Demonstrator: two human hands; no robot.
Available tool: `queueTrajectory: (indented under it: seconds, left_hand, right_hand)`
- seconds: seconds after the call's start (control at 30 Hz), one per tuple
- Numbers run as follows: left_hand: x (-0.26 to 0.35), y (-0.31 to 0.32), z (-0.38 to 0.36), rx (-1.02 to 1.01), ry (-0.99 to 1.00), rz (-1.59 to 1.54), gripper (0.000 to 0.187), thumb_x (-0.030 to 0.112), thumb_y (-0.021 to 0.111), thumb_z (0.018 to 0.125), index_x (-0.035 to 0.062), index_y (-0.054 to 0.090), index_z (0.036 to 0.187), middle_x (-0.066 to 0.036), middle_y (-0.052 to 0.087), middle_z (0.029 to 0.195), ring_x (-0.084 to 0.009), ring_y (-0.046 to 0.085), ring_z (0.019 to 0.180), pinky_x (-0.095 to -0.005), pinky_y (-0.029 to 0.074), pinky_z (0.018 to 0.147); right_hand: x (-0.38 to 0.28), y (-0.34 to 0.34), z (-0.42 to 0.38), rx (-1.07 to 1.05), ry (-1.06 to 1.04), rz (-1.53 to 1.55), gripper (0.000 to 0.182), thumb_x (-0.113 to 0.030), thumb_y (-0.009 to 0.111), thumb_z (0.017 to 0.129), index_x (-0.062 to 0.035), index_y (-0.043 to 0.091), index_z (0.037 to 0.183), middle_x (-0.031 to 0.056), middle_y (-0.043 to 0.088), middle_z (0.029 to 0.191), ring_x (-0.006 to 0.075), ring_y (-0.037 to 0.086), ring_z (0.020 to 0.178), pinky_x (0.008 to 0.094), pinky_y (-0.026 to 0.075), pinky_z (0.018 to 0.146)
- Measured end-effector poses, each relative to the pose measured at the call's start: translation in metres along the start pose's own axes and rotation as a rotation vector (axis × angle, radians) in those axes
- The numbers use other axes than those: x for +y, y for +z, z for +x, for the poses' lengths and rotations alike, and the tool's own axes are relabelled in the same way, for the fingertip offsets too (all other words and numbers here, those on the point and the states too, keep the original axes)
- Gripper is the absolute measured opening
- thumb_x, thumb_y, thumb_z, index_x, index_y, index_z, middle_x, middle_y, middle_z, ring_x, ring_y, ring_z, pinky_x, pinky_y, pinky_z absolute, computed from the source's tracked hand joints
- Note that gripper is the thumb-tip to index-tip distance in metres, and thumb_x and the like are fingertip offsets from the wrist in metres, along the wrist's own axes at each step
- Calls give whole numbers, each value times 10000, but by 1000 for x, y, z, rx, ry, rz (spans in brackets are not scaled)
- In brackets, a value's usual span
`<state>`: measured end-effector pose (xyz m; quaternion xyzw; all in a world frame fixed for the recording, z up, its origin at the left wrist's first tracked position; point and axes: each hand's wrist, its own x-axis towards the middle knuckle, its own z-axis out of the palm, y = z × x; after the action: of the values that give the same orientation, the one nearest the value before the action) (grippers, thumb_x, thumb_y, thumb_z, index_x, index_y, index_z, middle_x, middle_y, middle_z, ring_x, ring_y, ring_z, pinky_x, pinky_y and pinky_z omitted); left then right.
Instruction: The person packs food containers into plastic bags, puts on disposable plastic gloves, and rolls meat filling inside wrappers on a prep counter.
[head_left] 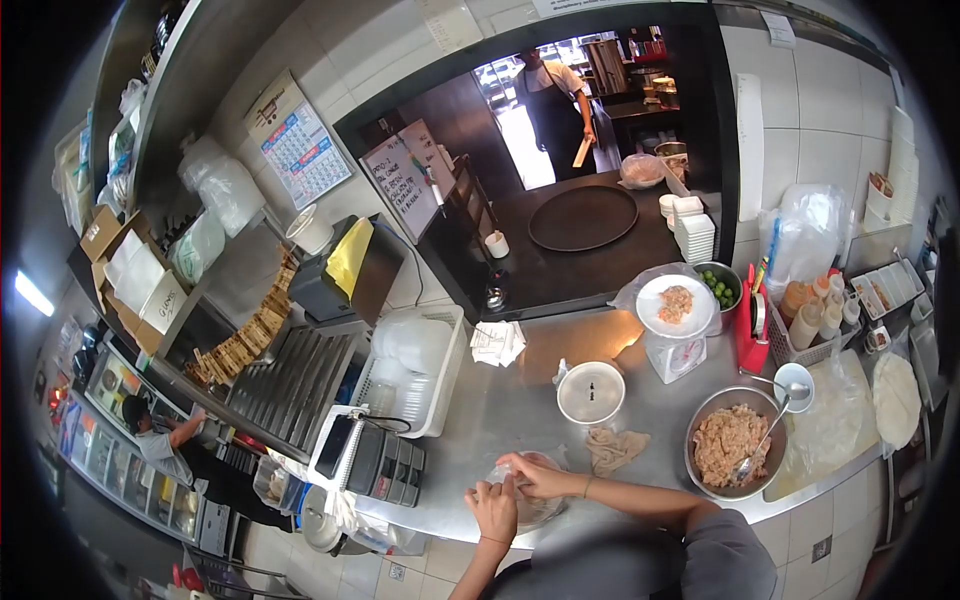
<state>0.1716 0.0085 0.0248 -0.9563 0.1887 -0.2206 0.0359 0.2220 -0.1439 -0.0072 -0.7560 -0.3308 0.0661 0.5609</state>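
At the front edge of the steel counter, a clear plastic bag [540, 507] with pale pinkish contents lies under my hands. My left hand [493, 508] is closed at the bag's upper left side, its fingertips pinching the plastic. Close beside it, my right hand [540, 478] reaches in from the right with its fingers closed on the bag's top. A crumpled beige cloth [615, 451] is to the right of the bag. Behind the cloth stands a round white container [591, 393]. Farther right, a metal bowl [763, 490] holds minced meat [728, 446] and a spoon [742, 470].
A scale [673, 358] bears a plate with some meat. Behind it is a bowl of green limes [718, 286]. Squeeze bottles [806, 325] stand at the right, a white crate [448, 385] at the left. One person [553, 110] stands beyond the pass-through, another [165, 450] at far left.
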Motion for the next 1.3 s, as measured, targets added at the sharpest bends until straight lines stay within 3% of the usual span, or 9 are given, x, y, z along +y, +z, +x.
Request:
queueTrajectory:
  seconds: [0.2,0.23,0.33,0.63,0.73,0.93,1.03,1.2,1.3]
  left_hand:
    - [-19,-4,9,-332,6,-167,150,153,559,797,133,670,896,-26,638,801,-192,522,869,-414,334,846]
    - [-29,5,11,-412,-95,-520,159,167,547,823,124,667,918,-33,639,833,-187,521,908,-395,333,869]
    - [-46,23,11,-701,-604,-1415,249,224,494,907,62,629,1040,-57,621,996,-157,489,1070,-313,323,946]
    - [-77,48,11,-852,-609,-1893,239,168,518,861,20,605,1027,-48,613,1025,-150,524,974,-292,355,885]
    - [-76,35,11,-816,-452,-1697,204,142,528,852,18,635,974,-39,637,957,-144,553,895,-284,393,815]
    - [-60,43,-8,-296,-190,-750,144,128,580,815,116,691,906,-44,673,850,-195,549,759,-296,426,724]
    - [-47,34,-12,-159,-210,-759,135,133,599,794,153,695,886,-47,664,840,-226,531,722,-304,421,707]
    - [-34,18,-3,56,-239,-950,179,72,454,895,24,626,889,-84,644,865,-199,546,730,-316,436,715]
    - [-28,35,0,69,-419,-1536,200,133,396,952,18,551,897,-89,614,811,-182,546,691,-301,446,692]
  right_hand:
    - [2,11,-4,65,-132,-269,532,-101,593,737,-152,376,1221,32,548,992,179,522,1044,581,160,1028]
    - [4,11,-4,115,-183,-311,525,-111,595,745,-160,379,1221,23,547,1012,174,518,1058,597,140,1033]
    - [3,10,-1,163,-198,-329,467,-144,588,781,-169,414,1215,19,534,1088,182,482,1123,578,98,1061]
    - [-2,-10,-10,97,-284,-86,147,-218,567,835,-184,650,952,32,442,1250,218,371,1213,527,105,1064]
    - [-10,-13,-3,72,-307,-72,146,-229,566,838,-158,674,905,34,436,1259,224,348,1217,514,128,1046]
    - [11,1,-27,81,-206,-361,175,-246,549,861,-121,671,852,26,458,1228,235,305,1235,429,167,1034]
    - [12,-4,-45,92,-193,-220,180,-254,559,854,-113,671,843,24,469,1205,237,324,1204,406,189,1026]
    - [8,-2,-40,164,-231,-147,184,-250,544,863,-126,674,824,18,484,1171,223,346,1166,407,203,1010]
    - [14,-1,-35,129,-230,-166,207,-256,525,875,-130,674,802,17,488,1156,214,344,1166,413,208,1001]
